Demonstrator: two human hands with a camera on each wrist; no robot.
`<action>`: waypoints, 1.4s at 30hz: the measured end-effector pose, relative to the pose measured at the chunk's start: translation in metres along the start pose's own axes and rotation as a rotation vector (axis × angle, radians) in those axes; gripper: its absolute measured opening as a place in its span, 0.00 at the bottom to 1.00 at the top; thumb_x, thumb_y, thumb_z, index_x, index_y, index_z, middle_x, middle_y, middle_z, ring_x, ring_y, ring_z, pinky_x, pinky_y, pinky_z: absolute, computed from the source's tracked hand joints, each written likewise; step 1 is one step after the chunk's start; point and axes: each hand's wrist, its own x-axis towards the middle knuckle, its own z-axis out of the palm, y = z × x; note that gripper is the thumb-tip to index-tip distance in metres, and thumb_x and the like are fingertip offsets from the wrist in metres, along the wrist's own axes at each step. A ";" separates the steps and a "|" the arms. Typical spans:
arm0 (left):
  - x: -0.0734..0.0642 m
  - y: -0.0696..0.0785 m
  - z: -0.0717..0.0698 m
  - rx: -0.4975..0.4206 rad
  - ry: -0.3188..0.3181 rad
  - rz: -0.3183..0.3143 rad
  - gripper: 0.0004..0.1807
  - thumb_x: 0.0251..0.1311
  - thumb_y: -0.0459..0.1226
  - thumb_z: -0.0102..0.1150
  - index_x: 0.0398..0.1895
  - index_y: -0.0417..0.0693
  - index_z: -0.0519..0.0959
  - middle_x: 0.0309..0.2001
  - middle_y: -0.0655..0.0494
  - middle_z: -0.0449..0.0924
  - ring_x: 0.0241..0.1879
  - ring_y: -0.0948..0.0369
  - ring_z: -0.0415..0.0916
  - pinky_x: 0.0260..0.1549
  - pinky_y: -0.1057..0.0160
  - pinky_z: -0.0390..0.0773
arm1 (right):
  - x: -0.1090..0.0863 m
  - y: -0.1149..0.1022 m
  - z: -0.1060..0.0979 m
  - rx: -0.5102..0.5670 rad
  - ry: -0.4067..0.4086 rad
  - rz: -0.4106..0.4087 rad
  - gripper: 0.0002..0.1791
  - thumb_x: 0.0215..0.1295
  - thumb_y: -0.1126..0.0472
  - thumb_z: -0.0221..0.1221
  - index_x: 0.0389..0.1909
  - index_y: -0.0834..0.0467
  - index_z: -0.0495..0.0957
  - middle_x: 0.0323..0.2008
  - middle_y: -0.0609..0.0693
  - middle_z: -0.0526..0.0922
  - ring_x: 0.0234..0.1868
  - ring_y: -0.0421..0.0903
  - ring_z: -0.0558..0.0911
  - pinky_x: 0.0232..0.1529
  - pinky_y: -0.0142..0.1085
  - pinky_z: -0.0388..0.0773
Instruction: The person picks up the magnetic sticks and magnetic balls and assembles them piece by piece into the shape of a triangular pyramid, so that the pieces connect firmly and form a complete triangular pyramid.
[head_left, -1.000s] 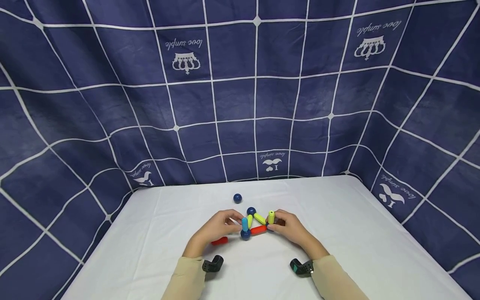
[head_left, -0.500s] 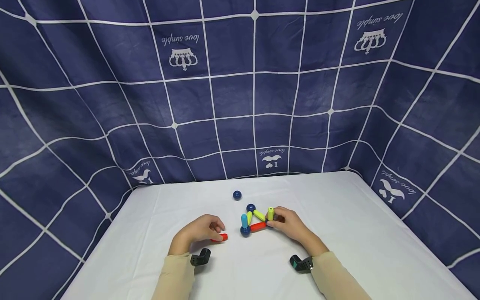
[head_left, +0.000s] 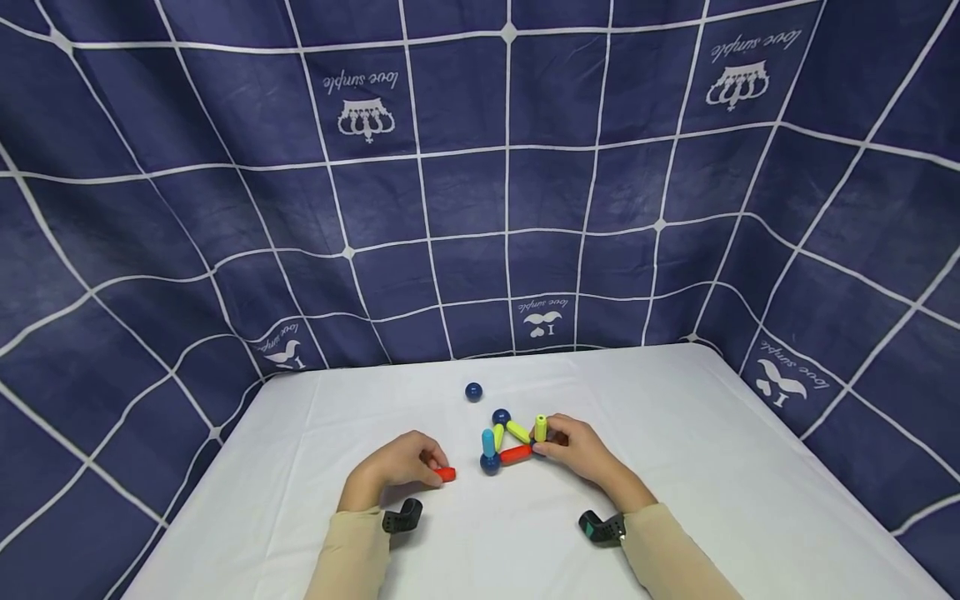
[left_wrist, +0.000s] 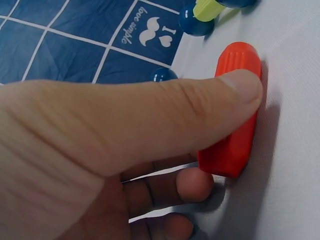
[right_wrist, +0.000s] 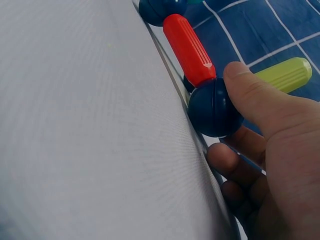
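On the white table my left hand [head_left: 400, 463] pinches a loose red magnetic building rod [left_wrist: 239, 59]; the left wrist view shows the thumb across its ridged side. My right hand [head_left: 581, 450] holds a dark blue ball [right_wrist: 210, 111] at the right corner of a small triangle. A yellow-green rod [head_left: 541, 428] stands up from that ball. Another red rod [head_left: 515, 454] joins it to the front ball [head_left: 490, 463], which carries an upright light blue rod [head_left: 488, 442]. Two yellow-green rods, one of them the right-hand rod [head_left: 517, 432], meet at the back ball [head_left: 501, 417].
A single dark blue ball [head_left: 473, 392] lies behind the triangle. White cloth covers the table [head_left: 285, 500]. A navy curtain [head_left: 465, 200] with white lines hangs along the back and sides. Each wrist wears a black camera mount, such as the left mount [head_left: 402, 516].
My left hand has left the front ball, moved left and taken the loose red rod between thumb and fingers. The right hand keeps its place at the right corner ball.
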 end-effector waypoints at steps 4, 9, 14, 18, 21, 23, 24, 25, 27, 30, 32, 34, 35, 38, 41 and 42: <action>0.001 -0.002 0.000 0.011 0.007 0.006 0.08 0.49 0.30 0.73 0.32 0.48 0.86 0.28 0.59 0.79 0.32 0.60 0.71 0.36 0.62 0.70 | 0.000 0.000 0.001 0.001 -0.002 0.002 0.09 0.60 0.51 0.69 0.40 0.45 0.83 0.37 0.40 0.81 0.33 0.37 0.74 0.36 0.29 0.73; 0.003 -0.006 -0.001 0.014 0.019 0.038 0.06 0.52 0.32 0.72 0.33 0.48 0.86 0.28 0.60 0.78 0.32 0.62 0.71 0.37 0.63 0.70 | 0.000 -0.001 0.000 0.001 -0.004 0.004 0.10 0.59 0.51 0.70 0.40 0.45 0.82 0.35 0.41 0.80 0.32 0.37 0.74 0.35 0.29 0.73; 0.007 -0.006 -0.001 -0.020 0.058 0.055 0.07 0.56 0.34 0.70 0.37 0.50 0.85 0.32 0.60 0.79 0.33 0.61 0.71 0.35 0.64 0.71 | 0.000 -0.001 -0.002 -0.009 -0.007 0.003 0.11 0.58 0.51 0.70 0.39 0.46 0.80 0.32 0.41 0.77 0.30 0.38 0.72 0.32 0.29 0.71; 0.010 -0.005 0.001 -0.054 0.118 0.067 0.07 0.58 0.34 0.68 0.39 0.50 0.84 0.34 0.58 0.80 0.32 0.61 0.71 0.30 0.66 0.71 | 0.000 -0.002 -0.001 -0.007 -0.022 0.011 0.13 0.56 0.49 0.72 0.37 0.46 0.78 0.29 0.42 0.74 0.29 0.38 0.71 0.31 0.30 0.70; 0.012 -0.003 0.002 -0.085 0.166 0.072 0.07 0.58 0.33 0.67 0.39 0.49 0.83 0.37 0.56 0.81 0.30 0.61 0.72 0.28 0.67 0.72 | 0.000 -0.004 0.000 -0.004 -0.043 0.018 0.15 0.55 0.48 0.72 0.36 0.46 0.77 0.29 0.42 0.74 0.29 0.39 0.72 0.31 0.30 0.70; 0.014 -0.003 0.004 -0.111 0.193 0.077 0.07 0.59 0.33 0.67 0.40 0.48 0.83 0.38 0.55 0.81 0.29 0.61 0.74 0.28 0.66 0.75 | -0.001 -0.005 0.001 0.008 -0.056 0.023 0.15 0.55 0.48 0.73 0.36 0.47 0.77 0.29 0.42 0.75 0.30 0.39 0.72 0.32 0.30 0.71; 0.014 -0.002 0.004 -0.128 0.208 0.080 0.07 0.59 0.33 0.67 0.41 0.47 0.83 0.39 0.54 0.81 0.29 0.60 0.76 0.28 0.66 0.76 | -0.001 -0.006 0.001 0.011 -0.063 0.024 0.15 0.54 0.48 0.73 0.35 0.47 0.77 0.30 0.42 0.76 0.30 0.39 0.73 0.32 0.30 0.71; 0.015 -0.001 0.005 -0.146 0.225 0.086 0.08 0.59 0.32 0.67 0.41 0.47 0.82 0.39 0.53 0.82 0.29 0.60 0.78 0.28 0.65 0.78 | -0.001 -0.006 0.001 0.011 -0.068 0.024 0.15 0.54 0.47 0.73 0.35 0.46 0.77 0.30 0.42 0.76 0.31 0.39 0.73 0.33 0.30 0.71; 0.018 0.002 0.007 -0.177 0.263 0.098 0.08 0.59 0.32 0.67 0.42 0.46 0.82 0.40 0.52 0.84 0.31 0.60 0.80 0.29 0.65 0.80 | -0.001 -0.008 0.001 0.017 -0.078 0.015 0.16 0.54 0.47 0.73 0.33 0.46 0.76 0.30 0.42 0.76 0.31 0.39 0.73 0.33 0.30 0.71; 0.022 0.006 0.011 -0.215 0.317 0.123 0.09 0.58 0.31 0.67 0.43 0.45 0.82 0.40 0.50 0.86 0.35 0.60 0.83 0.31 0.65 0.81 | -0.001 -0.011 0.002 0.020 -0.103 -0.002 0.16 0.54 0.47 0.73 0.33 0.46 0.75 0.29 0.42 0.75 0.31 0.39 0.73 0.33 0.30 0.71; 0.025 0.008 0.015 -0.234 0.341 0.137 0.10 0.59 0.30 0.66 0.43 0.44 0.82 0.41 0.50 0.86 0.37 0.61 0.84 0.32 0.66 0.82 | -0.001 -0.013 0.003 0.023 -0.120 -0.017 0.16 0.54 0.47 0.73 0.33 0.46 0.75 0.29 0.42 0.75 0.30 0.39 0.72 0.32 0.30 0.70; 0.028 0.011 0.018 -0.265 0.353 0.147 0.10 0.59 0.29 0.66 0.44 0.44 0.81 0.41 0.48 0.86 0.37 0.60 0.85 0.33 0.66 0.82 | 0.000 -0.015 0.003 0.030 -0.141 -0.027 0.16 0.54 0.47 0.73 0.34 0.47 0.75 0.28 0.42 0.75 0.30 0.38 0.72 0.31 0.30 0.70; 0.029 0.012 0.019 -0.274 0.358 0.153 0.10 0.59 0.29 0.66 0.44 0.44 0.81 0.42 0.48 0.86 0.37 0.60 0.85 0.33 0.66 0.82 | 0.000 -0.016 0.004 0.035 -0.150 -0.030 0.16 0.54 0.47 0.73 0.34 0.47 0.76 0.28 0.41 0.74 0.30 0.38 0.72 0.31 0.30 0.70; 0.031 0.015 0.024 -0.315 0.369 0.161 0.10 0.60 0.29 0.66 0.44 0.43 0.81 0.41 0.47 0.87 0.37 0.59 0.85 0.33 0.66 0.82 | -0.001 -0.018 0.005 0.043 -0.175 -0.027 0.16 0.53 0.47 0.73 0.35 0.47 0.76 0.27 0.41 0.74 0.29 0.37 0.72 0.31 0.30 0.70; 0.033 0.018 0.027 -0.334 0.391 0.143 0.10 0.59 0.31 0.67 0.44 0.46 0.82 0.41 0.49 0.87 0.37 0.59 0.84 0.32 0.67 0.81 | -0.002 -0.020 0.005 0.054 -0.195 -0.029 0.17 0.53 0.47 0.73 0.35 0.47 0.76 0.27 0.42 0.74 0.29 0.37 0.72 0.31 0.30 0.70; 0.033 0.018 0.028 -0.340 0.400 0.142 0.10 0.59 0.31 0.67 0.44 0.46 0.82 0.41 0.49 0.87 0.38 0.58 0.84 0.32 0.66 0.81 | -0.002 -0.020 0.005 0.058 -0.202 -0.031 0.17 0.53 0.47 0.73 0.35 0.47 0.76 0.27 0.42 0.74 0.29 0.37 0.72 0.31 0.30 0.70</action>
